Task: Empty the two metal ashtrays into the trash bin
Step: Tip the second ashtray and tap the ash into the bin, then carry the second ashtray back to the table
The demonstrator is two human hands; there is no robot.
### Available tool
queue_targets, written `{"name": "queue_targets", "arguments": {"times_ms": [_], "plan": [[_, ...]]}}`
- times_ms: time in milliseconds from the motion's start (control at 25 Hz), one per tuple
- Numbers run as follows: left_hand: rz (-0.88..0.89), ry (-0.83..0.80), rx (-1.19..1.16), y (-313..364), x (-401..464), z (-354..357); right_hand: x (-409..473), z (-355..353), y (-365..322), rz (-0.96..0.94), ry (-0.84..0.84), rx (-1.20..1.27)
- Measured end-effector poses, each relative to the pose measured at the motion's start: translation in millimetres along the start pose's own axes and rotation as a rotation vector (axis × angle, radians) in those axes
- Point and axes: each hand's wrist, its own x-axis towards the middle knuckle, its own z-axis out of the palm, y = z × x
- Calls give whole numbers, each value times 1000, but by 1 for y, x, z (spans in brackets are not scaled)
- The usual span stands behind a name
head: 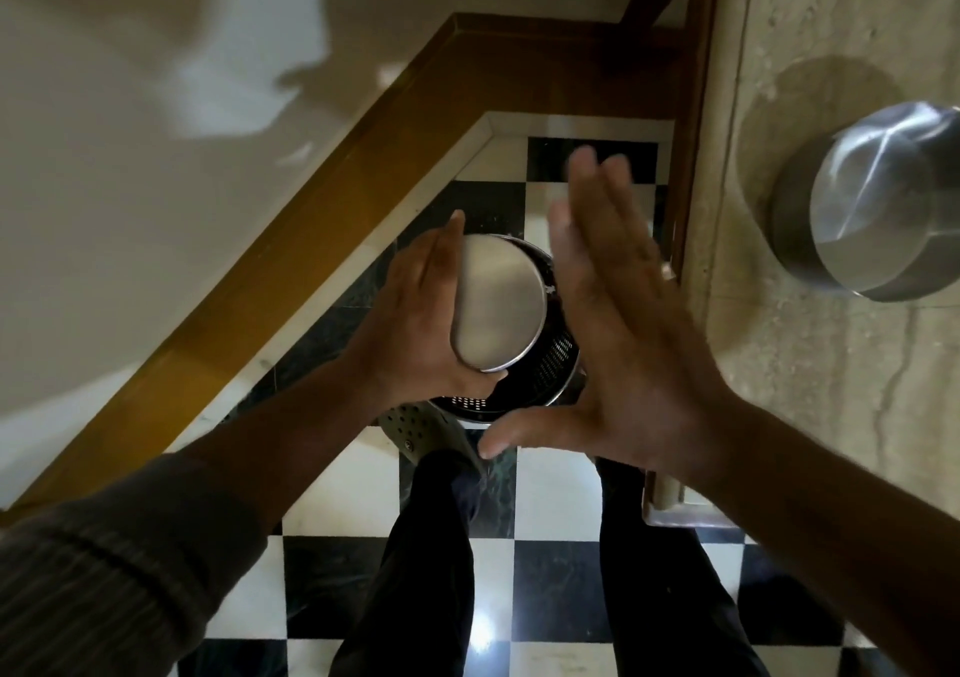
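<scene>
Fingers [613, 219] of the right hand [623, 323] are spread flat and straight, holding nothing, the palm turned toward the ashtray as if ready to pat its base; their tips are blurred. Thumb and fingers of the left hand [415, 323] clasp the upturned metal ashtray [498, 307] by its rim, thumb at the near edge, fingertips at the far edge.

Taking the trash bin [550, 370] as landmark: the ashtray is held directly above its mouth, bottom up, covering most of the opening. The bin is dark, round and perforated, and stands on the black-and-white checkered floor [556, 588], just beyond the person's shoe [415, 435]. The open right hand hangs just to the right of the bin, above its rim. Farther right of the bin, up on the stone counter [831, 364], a second metal ashtray [878, 209] lies tilted, well apart from both hands. Left of the bin and beyond it runs a wooden moulding [322, 198] along the wall.

The ashtray looks like thin brushed steel, so probably light, rigid and unlikely to dent, but smooth and rather slippery. A grip across the rim, as now, seems the safest hold; the flat base offers nothing to pinch. A tap on the base should loosen clinging ash.

No brand, label or writing is legible on either ashtray or the bin.
</scene>
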Motion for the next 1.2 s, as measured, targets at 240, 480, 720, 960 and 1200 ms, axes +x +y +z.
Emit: {"name": "queue_targets", "arguments": {"times_ms": [240, 480, 720, 960, 1200], "plan": [[-29, -60, -117, 9, -6, 9, -24, 50, 4, -135, -675, -242], [-58, -33, -213, 2, -15, 15, -32, 68, 19, -87, -415, -213], [-313, -126, -500, 10, -8, -24, -16, 40, 18, 216, -333, 200], [-782, 50, -1071, 31, -15, -37, -7, 39, 14, 884, -262, 498], [-965, 85, -1145, 55, -25, -26, -16, 66, 18, 1184, -318, 697]]}}
